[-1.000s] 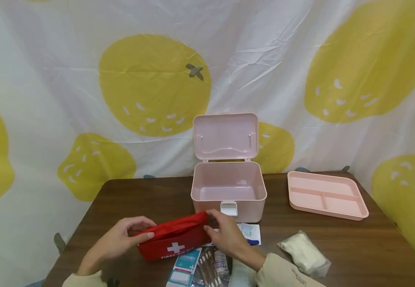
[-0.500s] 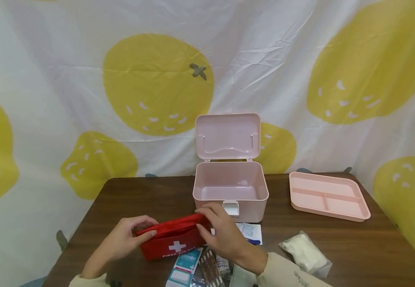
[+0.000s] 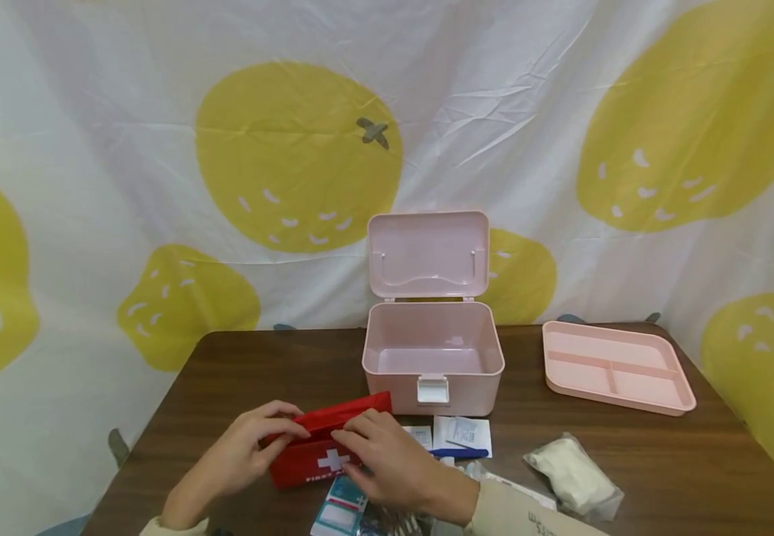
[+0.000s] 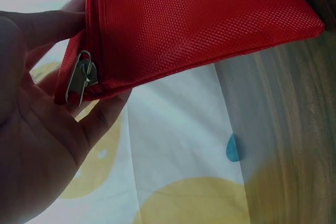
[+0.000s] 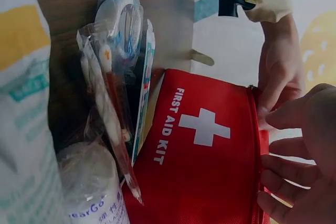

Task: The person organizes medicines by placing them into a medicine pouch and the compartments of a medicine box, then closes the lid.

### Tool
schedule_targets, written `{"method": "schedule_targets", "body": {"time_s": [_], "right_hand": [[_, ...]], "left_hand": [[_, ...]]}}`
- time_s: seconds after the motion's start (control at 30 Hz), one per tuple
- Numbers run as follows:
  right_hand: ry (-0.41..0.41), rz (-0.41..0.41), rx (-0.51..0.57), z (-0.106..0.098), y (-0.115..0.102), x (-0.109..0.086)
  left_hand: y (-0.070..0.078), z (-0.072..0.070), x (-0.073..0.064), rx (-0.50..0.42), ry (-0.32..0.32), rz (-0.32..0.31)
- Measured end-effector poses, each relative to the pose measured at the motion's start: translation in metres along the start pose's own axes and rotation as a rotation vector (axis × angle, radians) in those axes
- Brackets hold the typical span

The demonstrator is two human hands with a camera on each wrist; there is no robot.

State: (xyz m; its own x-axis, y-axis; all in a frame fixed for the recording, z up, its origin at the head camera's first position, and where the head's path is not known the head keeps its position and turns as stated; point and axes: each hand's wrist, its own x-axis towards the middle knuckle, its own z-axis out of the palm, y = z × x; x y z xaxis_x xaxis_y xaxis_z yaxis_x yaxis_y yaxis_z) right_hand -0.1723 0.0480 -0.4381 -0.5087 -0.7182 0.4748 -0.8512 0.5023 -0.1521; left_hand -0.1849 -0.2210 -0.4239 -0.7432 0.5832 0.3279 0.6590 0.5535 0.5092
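A red first aid pouch [image 3: 306,465] with a white cross is tilted up above the near part of the table. My left hand [image 3: 246,450] grips its upper left corner, where a metal zipper pull [image 4: 81,78] hangs. My right hand [image 3: 394,465] holds the zipped upper edge near its middle, fingertips close to the left hand's; in the head view it covers the pouch's right front. Beside the pouch lie a teal and white packet [image 3: 340,506], bagged cotton swabs [image 5: 107,98] and a wrapped white roll [image 5: 92,182].
A pink box [image 3: 387,391] stands behind the hands, lid raised. A divided pink tray [image 3: 577,380] lies at the back right. White sachets [image 3: 464,432], a blue strip-like item [image 3: 461,452] and a bagged cream bundle [image 3: 574,476] lie on the dark wooden table [image 3: 280,372].
My right hand has moved left along the pouch's upper edge, from its right end to near the middle. The left hand has shifted slightly right, its fingers closer over the edge.
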Motion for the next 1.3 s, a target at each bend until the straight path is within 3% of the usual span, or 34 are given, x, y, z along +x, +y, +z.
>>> {"method": "schedule_targets", "body": {"time_s": [0.27,0.4,0.63,0.8,1.07,1.3], "right_hand": [[-0.073,-0.017,-0.038,0.001,-0.004,-0.002],[-0.108,-0.025,-0.03,0.002,-0.006,-0.003],[-0.122,-0.06,-0.027,0.002,-0.007,-0.006],[-0.139,-0.079,-0.011,0.0,-0.006,-0.009],[0.023,-0.111,0.036,-0.005,-0.002,-0.01],[0.181,-0.019,0.138,-0.017,0.011,-0.015]], "left_hand": [[0.012,0.004,0.003,0.152,-0.065,-0.062],[0.016,0.004,0.005,0.173,-0.099,-0.121],[0.021,0.01,0.009,0.281,-0.098,-0.158],[0.024,0.011,0.013,0.259,-0.125,-0.205],[0.024,0.007,0.011,0.269,-0.133,-0.262],[0.019,-0.001,0.003,0.245,-0.113,-0.321]]}}
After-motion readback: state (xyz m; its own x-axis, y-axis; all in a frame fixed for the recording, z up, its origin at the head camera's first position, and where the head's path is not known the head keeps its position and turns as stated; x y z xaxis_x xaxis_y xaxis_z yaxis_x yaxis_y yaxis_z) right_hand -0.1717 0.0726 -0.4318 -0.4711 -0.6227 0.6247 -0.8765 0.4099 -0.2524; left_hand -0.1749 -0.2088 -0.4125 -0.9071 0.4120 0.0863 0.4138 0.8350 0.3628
